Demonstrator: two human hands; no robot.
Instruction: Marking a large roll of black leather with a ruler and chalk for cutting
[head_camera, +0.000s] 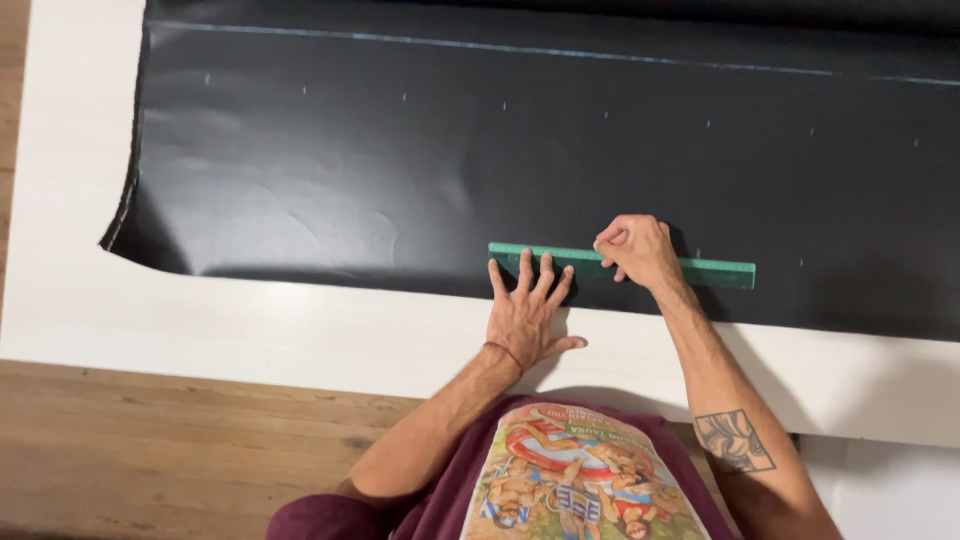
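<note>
A green ruler (715, 271) lies flat near the front edge of a large black sheet (400, 170). My left hand (527, 310) is spread flat, fingertips pressing on the ruler's left part. My right hand (634, 250) rests over the ruler's middle with fingers curled, pinching something small and pale that I cannot make out, its tip against the sheet at the ruler's far edge. Small pale marks dot the sheet in a row, and a thin light line runs along its far side.
The black sheet covers a white table (250, 330), its left edge curling up at the corner. A wooden floor (150, 450) lies beyond the table's front edge. My dark red shirt with a colourful print fills the bottom of the view.
</note>
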